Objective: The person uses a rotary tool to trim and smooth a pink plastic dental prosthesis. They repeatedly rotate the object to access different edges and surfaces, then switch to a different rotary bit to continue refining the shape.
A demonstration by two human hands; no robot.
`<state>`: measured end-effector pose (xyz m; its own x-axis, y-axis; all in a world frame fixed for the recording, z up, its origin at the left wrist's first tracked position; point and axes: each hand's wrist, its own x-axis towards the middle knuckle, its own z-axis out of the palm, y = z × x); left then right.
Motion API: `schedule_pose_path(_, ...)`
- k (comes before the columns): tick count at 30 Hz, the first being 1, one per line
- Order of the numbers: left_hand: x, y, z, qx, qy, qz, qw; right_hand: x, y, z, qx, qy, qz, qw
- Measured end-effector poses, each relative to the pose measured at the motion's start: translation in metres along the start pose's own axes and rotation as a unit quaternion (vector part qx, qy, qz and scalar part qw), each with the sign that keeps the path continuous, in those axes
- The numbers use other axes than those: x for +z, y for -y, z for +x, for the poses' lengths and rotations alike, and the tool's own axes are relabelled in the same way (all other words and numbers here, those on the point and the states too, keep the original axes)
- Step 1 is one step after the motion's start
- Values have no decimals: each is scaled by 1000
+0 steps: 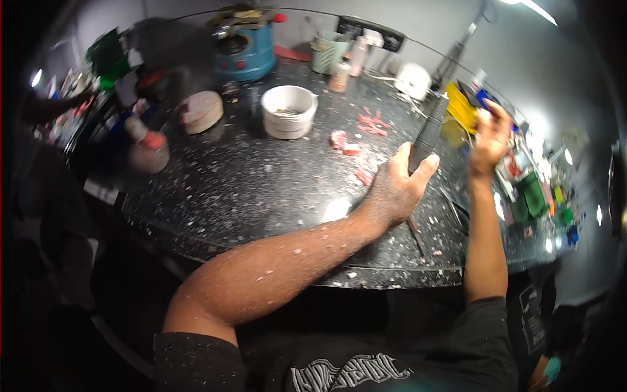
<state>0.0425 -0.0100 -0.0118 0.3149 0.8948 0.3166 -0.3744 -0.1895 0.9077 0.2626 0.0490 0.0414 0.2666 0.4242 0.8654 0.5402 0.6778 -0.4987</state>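
My left hand (397, 186) is closed around a long black object (428, 134), slanting above the right part of the dark tabletop (261, 189); my right hand (491, 140) is raised beside it, fingers loosely open. Pale flecks litter the surface, and a grey wall (437, 19) rises behind. Pink scraps (372, 124) lie left of my grip, then a white tub (287, 127), with a blue machine (255, 62) farther back. My palm hides the object's lower end; blur obscures its details.
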Motion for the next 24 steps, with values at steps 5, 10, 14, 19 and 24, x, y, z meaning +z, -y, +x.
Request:
schedule_pose_path(5,-20,26,26,-30,-131,56,989,33,99,2,-104,135,-16,985)
schedule_pose_path(10,-40,16,13,-155,-94,-320,930,156,155,-30,-221,537,-106,807)
schedule_pose_path(14,-37,29,22,-222,41,-283,932,206,109,-35,-331,559,-263,713)
schedule_pose_path(19,-40,46,15,-172,41,-166,970,218,119,-39,-473,529,-190,679)
schedule_pose_path(24,-28,59,8,-189,61,-155,968,191,145,-50,-551,467,-139,677)
